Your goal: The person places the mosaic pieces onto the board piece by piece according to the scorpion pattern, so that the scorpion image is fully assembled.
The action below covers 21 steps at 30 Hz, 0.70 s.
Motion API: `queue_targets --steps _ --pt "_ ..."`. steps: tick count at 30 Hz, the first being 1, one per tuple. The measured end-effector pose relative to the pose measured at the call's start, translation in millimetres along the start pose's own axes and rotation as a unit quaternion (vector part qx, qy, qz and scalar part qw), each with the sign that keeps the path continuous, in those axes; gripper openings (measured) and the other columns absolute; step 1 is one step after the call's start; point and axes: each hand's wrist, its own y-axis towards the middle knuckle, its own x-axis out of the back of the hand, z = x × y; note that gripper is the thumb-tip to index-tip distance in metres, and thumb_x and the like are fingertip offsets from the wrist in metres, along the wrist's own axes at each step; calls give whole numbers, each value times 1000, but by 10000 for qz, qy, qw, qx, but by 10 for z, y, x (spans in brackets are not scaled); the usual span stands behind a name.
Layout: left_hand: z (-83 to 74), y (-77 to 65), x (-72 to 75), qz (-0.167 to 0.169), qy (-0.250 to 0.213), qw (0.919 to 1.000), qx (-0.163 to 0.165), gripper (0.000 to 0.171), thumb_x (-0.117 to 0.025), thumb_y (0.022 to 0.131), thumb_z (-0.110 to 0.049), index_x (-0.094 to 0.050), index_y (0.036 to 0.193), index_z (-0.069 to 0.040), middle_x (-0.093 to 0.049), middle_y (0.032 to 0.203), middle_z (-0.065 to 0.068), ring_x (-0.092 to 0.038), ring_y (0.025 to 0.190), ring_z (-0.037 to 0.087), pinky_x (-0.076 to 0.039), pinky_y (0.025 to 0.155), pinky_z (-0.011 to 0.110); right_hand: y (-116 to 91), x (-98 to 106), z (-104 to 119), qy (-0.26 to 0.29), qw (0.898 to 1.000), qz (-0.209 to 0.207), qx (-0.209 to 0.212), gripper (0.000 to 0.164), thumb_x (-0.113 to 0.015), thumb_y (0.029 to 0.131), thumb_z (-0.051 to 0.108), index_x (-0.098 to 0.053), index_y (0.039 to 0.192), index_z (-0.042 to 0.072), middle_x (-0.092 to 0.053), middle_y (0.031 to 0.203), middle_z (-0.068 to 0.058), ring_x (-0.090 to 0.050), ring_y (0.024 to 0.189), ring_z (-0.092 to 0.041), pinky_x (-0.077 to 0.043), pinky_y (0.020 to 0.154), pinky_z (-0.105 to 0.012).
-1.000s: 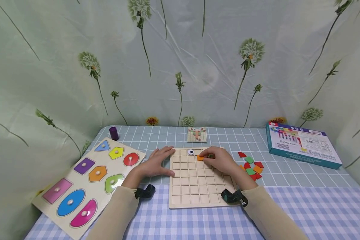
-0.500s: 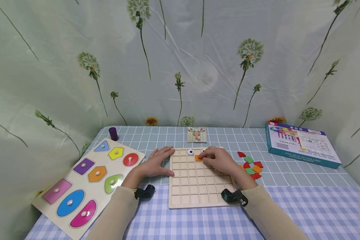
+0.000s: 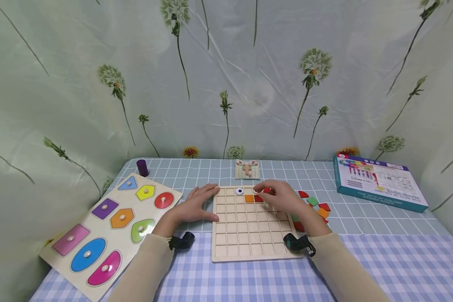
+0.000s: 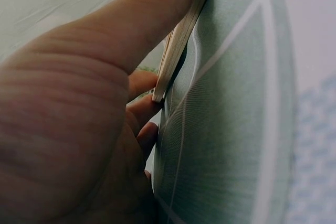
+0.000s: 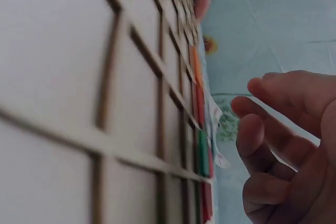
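A wooden grid board [image 3: 245,239] lies before me. My left hand [image 3: 197,204] rests along its left edge, fingers spread and straight; in the left wrist view the thumb lies over the board's rim [image 4: 181,38]. Near the board's top, my right hand [image 3: 283,197] hovers with loosely bent fingers, and the right wrist view shows nothing between them. Left of its fingers, an orange tile [image 3: 249,199] sits beside a red tile [image 3: 258,199]. A round eye piece [image 3: 239,191] occupies the top row. The right hand partly hides other pieces there.
Loose red, green and orange tiles [image 3: 323,213] lie right of the board. Behind it is a small pattern card [image 3: 247,170]. A knobbed shape puzzle [image 3: 132,197] and a purple cylinder [image 3: 142,167] stand left; a flat box [image 3: 379,182] lies far right.
The orange tile has shifted slightly left under my right fingers, which have then let go and lifted away to the right. The red tile beside it has come into view. My left hand stays put.
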Motion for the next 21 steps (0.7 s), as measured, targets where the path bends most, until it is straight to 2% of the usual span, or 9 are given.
queue_targets --steps 6,15,21 --pt "1 7 -4 -31 48 10000 -36 97 -82 78 -46 -35 156 -15 -28 165 7 -19 155 31 -3 127 56 -26 149 -47 61 9990 -432 -37 25 -62 99 16 -70 122 11 -69 120 -10 -56 76 -18 -49 62 -29" --pt "8 -7 -9 -27 33 10000 6 97 -82 78 -46 -35 156 -16 -28 165 7 -19 155 31 -4 127 58 -87 400 -231 -21 9922 -1119 -543 27 -58 102 20 -68 125 13 -67 126 -11 -58 101 -26 -51 77 -29" --pt "-1 -6 2 -28 19 10000 -39 97 -82 78 -46 -35 156 -15 -28 165 8 -20 155 32 -4 127 58 -145 553 -400 117 9904 -1133 -778 29 -57 102 20 -65 129 11 -64 130 -15 -54 112 -31 -53 77 -26"
